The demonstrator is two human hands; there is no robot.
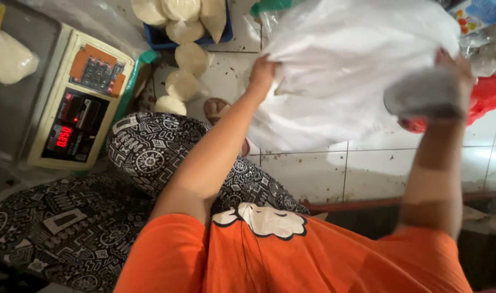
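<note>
A large white plastic sack hangs in front of me over the tiled floor. My left hand grips its left edge near the top. My right hand is at its right side and holds a grey cup-like scoop, blurred by motion, against the sack. I am seated in an orange shirt, and black-and-white patterned trousers cover my knees.
A digital scale with a red lit display stands at the left, with a white bag on its pan. Several filled white bags lie on the floor and in a blue crate ahead. A red plastic bag lies at the right.
</note>
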